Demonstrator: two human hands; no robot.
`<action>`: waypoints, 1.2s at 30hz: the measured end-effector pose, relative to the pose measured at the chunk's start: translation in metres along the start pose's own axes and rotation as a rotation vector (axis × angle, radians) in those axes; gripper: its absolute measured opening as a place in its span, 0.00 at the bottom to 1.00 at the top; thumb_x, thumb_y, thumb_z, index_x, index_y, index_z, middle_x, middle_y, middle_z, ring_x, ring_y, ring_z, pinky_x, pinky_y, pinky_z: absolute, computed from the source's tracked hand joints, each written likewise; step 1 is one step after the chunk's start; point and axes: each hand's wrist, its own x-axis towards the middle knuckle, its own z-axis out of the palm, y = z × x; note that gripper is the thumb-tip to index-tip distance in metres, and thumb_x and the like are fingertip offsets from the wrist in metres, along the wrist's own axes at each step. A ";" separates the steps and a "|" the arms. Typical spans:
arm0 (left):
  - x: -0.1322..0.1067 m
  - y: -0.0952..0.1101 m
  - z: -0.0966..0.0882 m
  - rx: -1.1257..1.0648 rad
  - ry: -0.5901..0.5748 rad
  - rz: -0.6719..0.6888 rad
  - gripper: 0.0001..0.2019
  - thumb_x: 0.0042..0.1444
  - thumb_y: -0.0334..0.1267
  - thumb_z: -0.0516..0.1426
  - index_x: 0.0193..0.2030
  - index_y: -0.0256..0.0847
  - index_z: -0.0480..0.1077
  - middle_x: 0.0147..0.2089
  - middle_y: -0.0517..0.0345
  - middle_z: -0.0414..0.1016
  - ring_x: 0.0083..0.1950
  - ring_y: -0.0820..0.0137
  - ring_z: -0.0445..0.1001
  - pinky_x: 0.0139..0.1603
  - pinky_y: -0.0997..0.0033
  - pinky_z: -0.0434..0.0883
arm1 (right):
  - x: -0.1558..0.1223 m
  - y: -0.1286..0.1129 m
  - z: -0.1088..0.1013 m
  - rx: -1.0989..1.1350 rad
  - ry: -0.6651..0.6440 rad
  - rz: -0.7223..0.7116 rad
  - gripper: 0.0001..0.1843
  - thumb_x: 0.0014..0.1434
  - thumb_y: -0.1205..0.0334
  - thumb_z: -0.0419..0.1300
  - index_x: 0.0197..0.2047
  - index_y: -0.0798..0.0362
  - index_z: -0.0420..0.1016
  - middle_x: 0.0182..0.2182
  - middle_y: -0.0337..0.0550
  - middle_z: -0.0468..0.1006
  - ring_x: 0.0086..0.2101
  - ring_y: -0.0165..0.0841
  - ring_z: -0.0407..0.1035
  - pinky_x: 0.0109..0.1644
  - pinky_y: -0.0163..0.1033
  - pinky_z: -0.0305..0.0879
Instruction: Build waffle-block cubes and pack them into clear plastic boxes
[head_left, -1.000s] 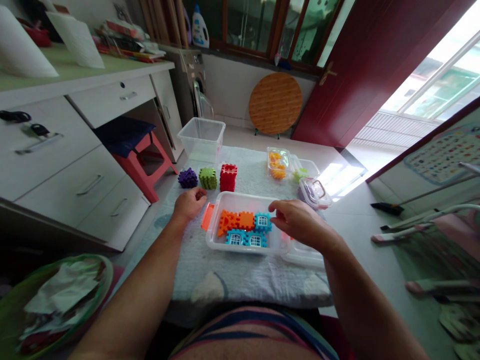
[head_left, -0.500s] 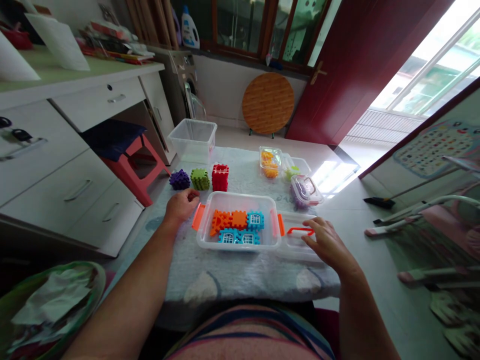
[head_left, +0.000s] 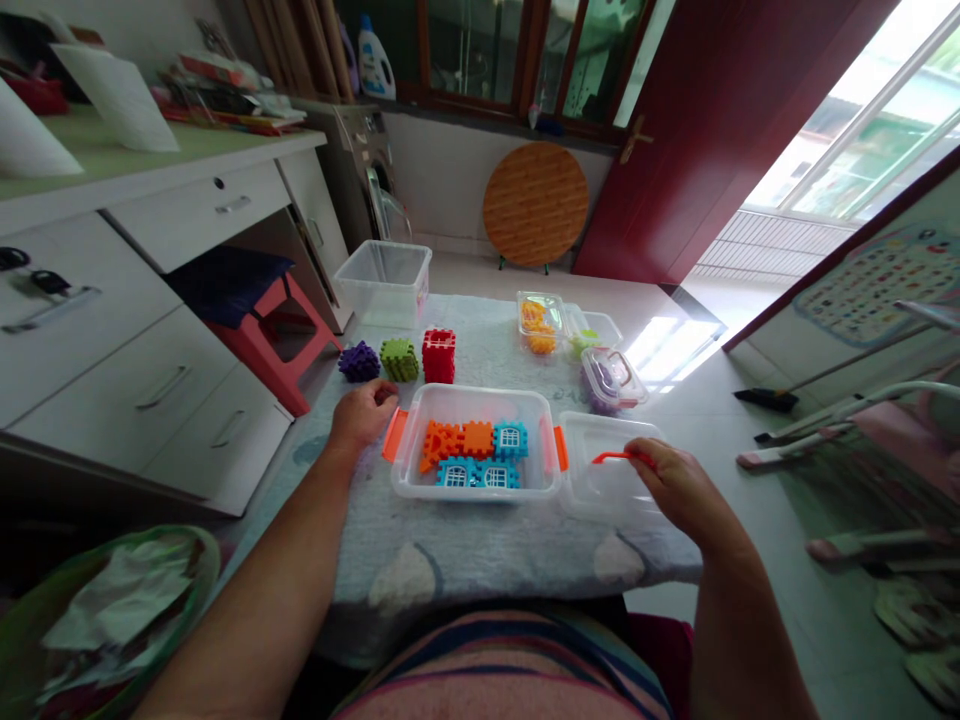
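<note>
A clear plastic box [head_left: 474, 402] with orange side latches sits on the cloth-covered table in front of me. Inside lie orange toy blocks [head_left: 454, 438] and blue window blocks [head_left: 487, 465]. My left hand [head_left: 361, 413] rests curled on the cloth against the box's left latch, holding nothing I can see. My right hand [head_left: 679, 488] grips the clear lid [head_left: 600, 480] by its orange handle, just right of the box, with the lid tilted up off the table.
Purple [head_left: 358, 361], green [head_left: 398, 359] and red [head_left: 439, 355] block cubes stand behind the box. An empty clear tub [head_left: 384, 281] is at the far left. Small lidded boxes [head_left: 609, 381] with pieces sit far right. A white drawer desk [head_left: 135, 330] and a red stool [head_left: 262, 320] are at the left.
My right hand left the blocks in the box, moved right to the lid, took its orange handle and raised it. My left hand stayed put.
</note>
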 end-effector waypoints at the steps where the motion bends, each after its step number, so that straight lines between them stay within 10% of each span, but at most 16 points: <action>1: 0.000 0.000 0.000 -0.004 -0.001 0.000 0.16 0.50 0.43 0.53 0.41 0.39 0.75 0.34 0.53 0.78 0.35 0.65 0.74 0.33 0.71 0.65 | -0.003 -0.001 -0.006 0.003 0.005 0.000 0.13 0.60 0.60 0.49 0.38 0.51 0.75 0.35 0.43 0.79 0.36 0.35 0.73 0.43 0.39 0.66; 14: -0.001 0.000 0.000 -0.025 0.007 -0.004 0.15 0.50 0.43 0.53 0.41 0.40 0.75 0.35 0.54 0.79 0.36 0.65 0.75 0.33 0.72 0.65 | -0.017 -0.037 -0.053 0.002 0.175 -0.059 0.12 0.63 0.56 0.51 0.40 0.48 0.75 0.37 0.44 0.80 0.36 0.36 0.74 0.42 0.39 0.67; 25: 0.000 -0.002 0.001 -0.032 0.025 0.023 0.15 0.51 0.40 0.53 0.41 0.39 0.75 0.35 0.53 0.79 0.36 0.65 0.76 0.35 0.71 0.66 | 0.040 -0.146 -0.011 0.037 0.233 -0.388 0.14 0.69 0.63 0.47 0.41 0.51 0.74 0.35 0.44 0.75 0.37 0.34 0.66 0.43 0.38 0.59; 36: 0.001 -0.003 0.002 -0.046 0.014 0.021 0.13 0.52 0.38 0.54 0.41 0.40 0.76 0.34 0.55 0.79 0.36 0.65 0.75 0.36 0.71 0.67 | 0.050 -0.172 0.028 -0.148 0.097 -0.423 0.11 0.67 0.66 0.49 0.40 0.50 0.73 0.33 0.42 0.74 0.36 0.34 0.64 0.44 0.38 0.53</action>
